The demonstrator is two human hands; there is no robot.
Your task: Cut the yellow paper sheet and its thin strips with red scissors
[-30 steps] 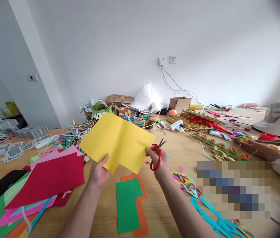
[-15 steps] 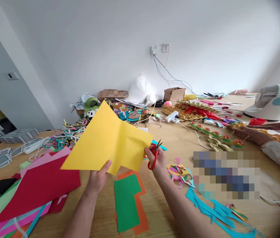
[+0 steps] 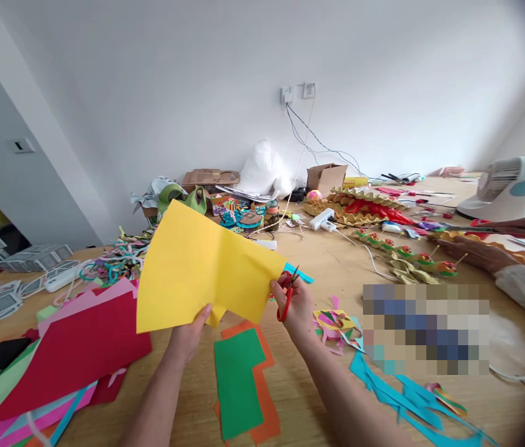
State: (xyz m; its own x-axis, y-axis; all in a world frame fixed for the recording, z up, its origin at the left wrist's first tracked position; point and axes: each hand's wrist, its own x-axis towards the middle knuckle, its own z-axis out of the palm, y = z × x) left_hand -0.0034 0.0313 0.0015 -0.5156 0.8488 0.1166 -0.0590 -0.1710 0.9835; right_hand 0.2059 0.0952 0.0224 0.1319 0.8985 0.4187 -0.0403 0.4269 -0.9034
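Observation:
A creased sheet of yellow paper is held up above the table. My left hand pinches its lower edge, thumb on the near face. My right hand is closed around red-handled scissors, blades pointing up and away. The thumb of that hand also presses the sheet's right corner. Below the sheet, green paper lies over orange paper, both with cut edges.
A pile of coloured paper topped by a red sheet lies left. Right are paper scraps, blue strips and a power strip. Another person's hand works at the far right, near a white fan.
The yellow sheet has turned, its upper point moving left and down and its left corner moving right. The scissors have tilted slightly in my right hand. The other person's hands have shifted.

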